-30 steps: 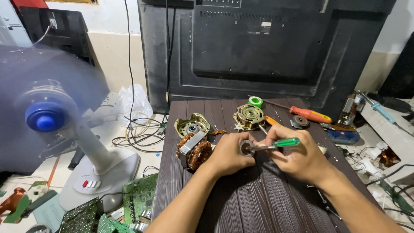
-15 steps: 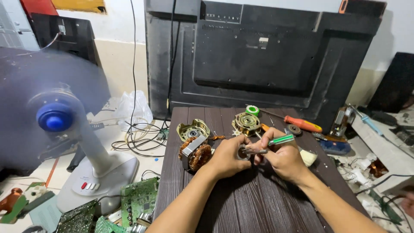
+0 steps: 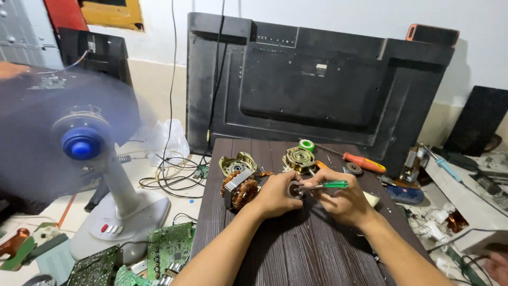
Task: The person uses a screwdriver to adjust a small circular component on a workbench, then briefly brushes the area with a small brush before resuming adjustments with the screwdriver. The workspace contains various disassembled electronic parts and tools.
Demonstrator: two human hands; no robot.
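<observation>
The flat black television stands back-side out behind the worktop; its lower edge is hidden by the worktop's far end, and a small pale rectangular label sits near the centre of its rear panel. Left of the worktop, a running fan on a grey base shows only a blur for blades around a blue hub. Green circuit boards lie on the floor at the worktop's near left corner, partly cut off by the frame.

On the worktop, a copper-wound motor stator lies just beside the left hand. The left hand is curled and pinches a small round metal part, mostly covered by the fingers. The right hand is closed around a green-handled screwdriver, whose tip meets the round part. An orange-handled screwdriver lies beyond the right hand.
</observation>
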